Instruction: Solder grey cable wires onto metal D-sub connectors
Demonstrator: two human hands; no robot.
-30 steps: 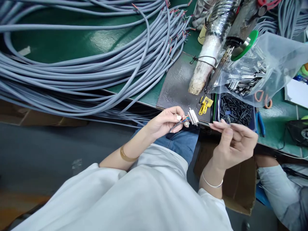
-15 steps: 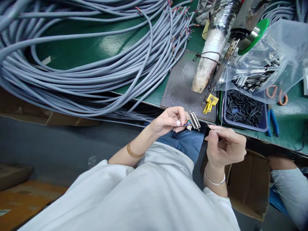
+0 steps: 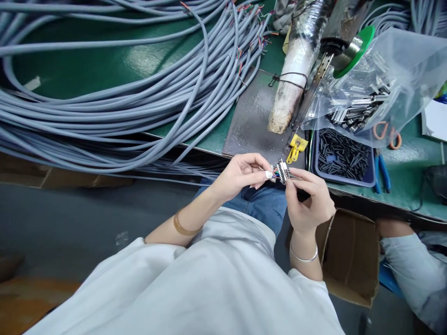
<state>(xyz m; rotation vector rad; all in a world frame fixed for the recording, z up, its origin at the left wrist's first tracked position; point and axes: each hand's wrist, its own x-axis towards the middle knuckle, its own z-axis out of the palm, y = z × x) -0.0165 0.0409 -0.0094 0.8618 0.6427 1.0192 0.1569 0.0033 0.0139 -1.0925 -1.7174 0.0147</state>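
Left hand (image 3: 240, 174) pinches soft-looking wires (image 3: 275, 173), right hand (image 3: 309, 200) grips the plug (image 3: 282, 171): probably light, stiff, best held by its edges!

Green table (image 3: 94, 70) and its load

A bundle of grey cables (image 3: 139, 116) spreads over the left side and overhangs the front edge. A dark mat (image 3: 249, 121) lies at centre; a blue tray (image 3: 345, 181) stands to its right, with blue-handled pliers (image 3: 385, 175) beside it and orange-handled scissors (image 3: 395, 147) nearby.
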